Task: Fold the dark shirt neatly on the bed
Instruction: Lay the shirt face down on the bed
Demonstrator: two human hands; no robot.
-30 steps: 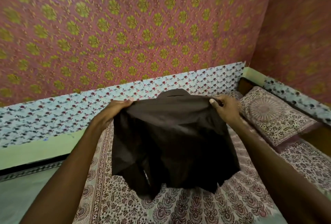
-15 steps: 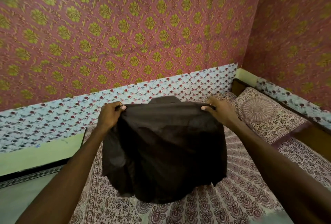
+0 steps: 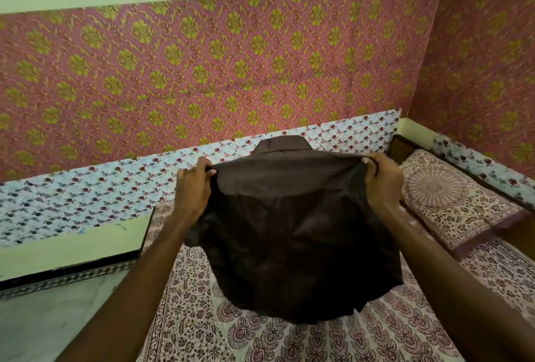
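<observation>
Above the bed (image 3: 202,329), a dark shirt (image 3: 292,234) hangs in the air, held up by both hands at its shoulders. The left hand (image 3: 192,188) grips the left shoulder seam, its fingers (image 3: 202,163) pinched tight over the cloth's top edge. The right hand (image 3: 383,185) grips the other shoulder the same way, fingers (image 3: 373,160) curled closed over the cloth. The fabric is pulled fairly taut between them, and the collar (image 3: 282,144) stands up past the top edge, on the far side from the camera. The body of the shirt droops loosely, and its ragged lower hem hangs above the patterned bedsheet; whether it touches the sheet cannot be told. A patterned pillow (image 3: 451,199) lies at the right end of the bed, just beside the right hand in the view. Behind the shirt runs a wall (image 3: 202,72) covered in pink cloth with yellow-green flowers.
</observation>
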